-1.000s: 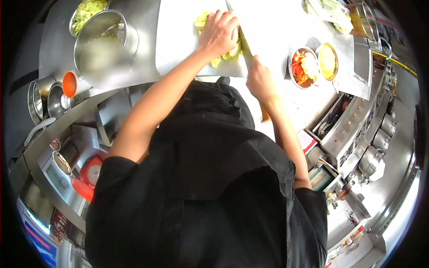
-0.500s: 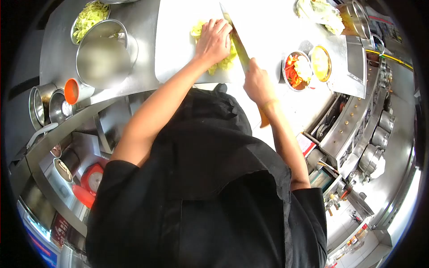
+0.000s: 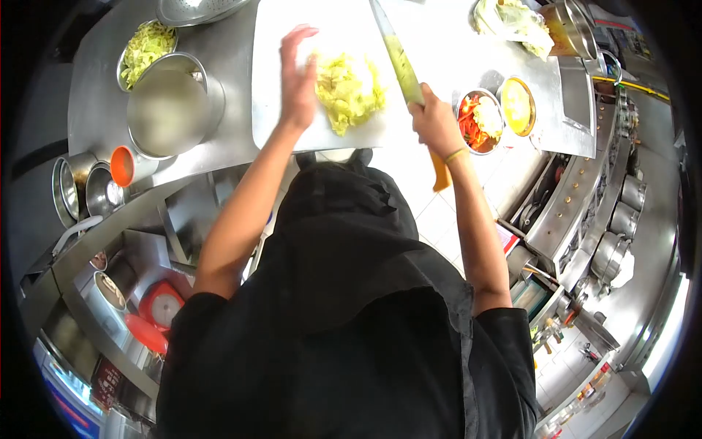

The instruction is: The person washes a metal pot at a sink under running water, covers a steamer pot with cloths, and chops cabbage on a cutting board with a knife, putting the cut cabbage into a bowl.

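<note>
A pile of chopped pale green leaves (image 3: pixel 349 91) lies on the white cutting board (image 3: pixel 274 110). My left hand (image 3: pixel 298 84) is just left of the pile, fingers apart and slightly blurred, with nothing in it. To the right of the pile, my right hand (image 3: pixel 437 123) is wrapped round the handle of a long knife (image 3: pixel 398 58). The blade points up and away from me, apart from the pile, with green bits stuck on it. The orange handle end shows below my right hand.
Left of the board stand a large metal pot (image 3: pixel 168 110), a bowl of shredded greens (image 3: pixel 148 51) and an orange-lined cup (image 3: pixel 123 166). On the right are a bowl of red and white strips (image 3: pixel 480 121), a yellow-filled bowl (image 3: pixel 517 106) and bagged leaves (image 3: pixel 515 25).
My left hand has let go of the leaves and moved left, uncovering the pile. The knife in my right hand has shifted right, away from the leaves.
</note>
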The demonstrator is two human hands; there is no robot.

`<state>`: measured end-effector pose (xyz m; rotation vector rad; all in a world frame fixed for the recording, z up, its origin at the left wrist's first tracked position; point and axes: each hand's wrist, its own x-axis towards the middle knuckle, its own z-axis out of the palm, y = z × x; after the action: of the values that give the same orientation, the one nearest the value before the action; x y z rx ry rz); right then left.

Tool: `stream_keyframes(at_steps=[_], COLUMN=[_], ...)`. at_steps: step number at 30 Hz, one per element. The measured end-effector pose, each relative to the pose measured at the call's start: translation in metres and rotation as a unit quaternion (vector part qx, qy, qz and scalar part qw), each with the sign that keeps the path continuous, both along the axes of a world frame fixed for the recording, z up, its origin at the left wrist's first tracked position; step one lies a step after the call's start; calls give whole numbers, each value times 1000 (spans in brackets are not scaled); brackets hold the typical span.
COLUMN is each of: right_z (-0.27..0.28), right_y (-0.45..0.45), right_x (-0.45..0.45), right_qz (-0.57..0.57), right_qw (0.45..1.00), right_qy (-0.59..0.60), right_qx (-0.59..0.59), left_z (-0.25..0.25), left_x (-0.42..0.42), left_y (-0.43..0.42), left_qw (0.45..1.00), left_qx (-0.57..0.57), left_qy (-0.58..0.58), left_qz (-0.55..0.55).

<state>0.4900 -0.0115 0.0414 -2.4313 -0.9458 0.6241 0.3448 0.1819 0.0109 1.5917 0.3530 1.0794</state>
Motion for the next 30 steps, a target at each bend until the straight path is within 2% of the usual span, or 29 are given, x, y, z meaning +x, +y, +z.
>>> stream_keyframes(at_steps=[1, 2, 3, 4, 5, 6, 8, 11, 12, 13, 14, 16, 17, 18, 19, 20, 22, 23, 24, 26, 29, 30], right_z=[-7, -11, -11, -15, -22, -26, -19, -4, 2, 4, 6, 15, 21, 24, 23, 21, 16, 13, 14, 31, 70, 71], right_y=[0, 2, 7, 5, 3, 1, -10, -45, -62, -81, -103, -152, -180, -205, -233, -264, -327, -360, -388, -431, -490, -495], right_x=[8, 16, 20, 21, 19, 17, 4, -24, -32, -39, -42, -42, -37, -33, -27, -19, 5, 20, 35, 63, 164, 192], right_qz=[17, 33, 12, 8, 6, 0, -3, 0, 8, -4, -19, -46, -58, -68, -84, -99, -127, -139, -150, -200, -187, -190], right_qw=[996, 985, 991, 992, 986, 978, 958, 966, 965, 970, 971, 969, 967, 963, 961, 958, 948, 940, 934, 920, 909, 901], right_qy=[-82, -166, -126, -124, -164, -204, -278, -211, -195, -141, -94, -97, -87, -73, -72, -70, -93, -97, -100, -112, -108, -93], right_qx=[-22, -41, -39, -33, 3, 38, 70, 152, 176, 198, 220, 224, 234, 249, 253, 259, 276, 296, 308, 319, 357, 378], left_z=[6, 9, 11, 6, -12, 0, 13, 8, 20, 3, 21, 47, -43, -70, -56, -42, -7, 37, 40, 44, 52, 85], left_x=[-24, -47, -69, -102, -141, -158, -187, -214, -213, -234, -236, -197, -269, -291, -273, -254, -219, -169, -162, -156, -161, -121], left_y=[3, -3, -8, -11, -6, -3, 9, 40, 39, 49, 49, 32, 126, 136, 129, 121, 92, 39, 44, 57, 74, 18], left_qw=[999, 982, 943, 882, 831, 760, 708, 674, 675, 726, 706, 777, 747, 894, 860, 738, 570, 388, 386, 462, 587, 512], left_qx=[-36, -178, -321, -465, -551, -636, -673, -686, -684, -637, -670, -531, -595, -233, 31, 317, 432, 403, 409, 419, 442, 357], left_qy=[14, 36, 37, -40, -61, -44, -68, -78, -72, -46, -71, -2, 13, 280, 466, 560, 646, 768, 759, 706, 589, 688], left_qz=[13, 45, 85, 71, 52, 128, 203, 261, 268, 256, 219, 338, 295, 261, 203, 205, 266, 311, 328, 335, 336, 369])
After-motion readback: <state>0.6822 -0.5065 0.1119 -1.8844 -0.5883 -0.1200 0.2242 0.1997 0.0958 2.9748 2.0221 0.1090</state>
